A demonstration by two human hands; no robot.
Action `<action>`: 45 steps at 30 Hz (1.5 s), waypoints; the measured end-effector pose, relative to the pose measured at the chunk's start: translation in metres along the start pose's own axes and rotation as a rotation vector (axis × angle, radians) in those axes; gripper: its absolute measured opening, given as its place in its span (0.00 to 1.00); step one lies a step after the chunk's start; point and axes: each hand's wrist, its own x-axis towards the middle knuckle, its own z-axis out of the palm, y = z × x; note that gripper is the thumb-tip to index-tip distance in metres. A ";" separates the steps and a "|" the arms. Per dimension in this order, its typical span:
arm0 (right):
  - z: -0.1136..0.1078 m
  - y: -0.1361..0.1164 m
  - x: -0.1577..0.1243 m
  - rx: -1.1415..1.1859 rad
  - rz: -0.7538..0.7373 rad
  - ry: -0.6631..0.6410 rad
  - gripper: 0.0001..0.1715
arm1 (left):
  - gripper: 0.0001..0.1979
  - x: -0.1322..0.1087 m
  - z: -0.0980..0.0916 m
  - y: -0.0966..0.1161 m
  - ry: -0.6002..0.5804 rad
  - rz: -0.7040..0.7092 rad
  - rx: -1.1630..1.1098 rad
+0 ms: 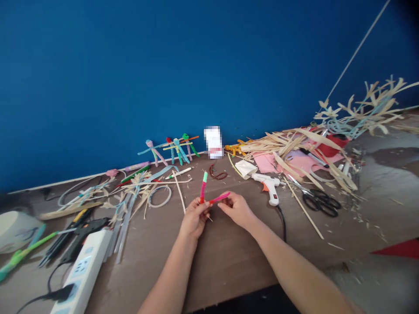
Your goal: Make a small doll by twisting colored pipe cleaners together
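The left grip (195, 216) is curling shut around a green-tipped red pipe-cleaner stem (203, 192), while the right grip (237, 210) is pinching a magenta pipe cleaner (220, 198) against it, both just above the brown worktop (225, 266). I'm seeing a white glue gun (270, 187), black-handled scissors (321, 204) and dried husk strips (288, 146) lying across the worktop, with pipe-cleaner figures (178, 150) leaning against the blue wall (163, 65).

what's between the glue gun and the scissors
In the head view, a thin wooden stick lies between the hot glue gun and the scissors.
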 end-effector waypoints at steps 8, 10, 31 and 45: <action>-0.004 -0.012 -0.004 -0.117 -0.245 -0.085 0.10 | 0.12 -0.001 -0.003 0.001 -0.078 -0.125 -0.019; -0.005 -0.015 -0.004 -0.127 -0.277 -0.089 0.09 | 0.12 -0.001 -0.003 0.001 -0.081 -0.130 -0.018; -0.005 -0.007 -0.002 0.021 0.023 -0.058 0.04 | 0.13 -0.006 0.003 -0.002 0.002 0.283 0.246; -0.006 -0.015 -0.005 -0.134 -0.187 -0.048 0.03 | 0.14 -0.005 0.000 -0.002 -0.043 0.178 0.188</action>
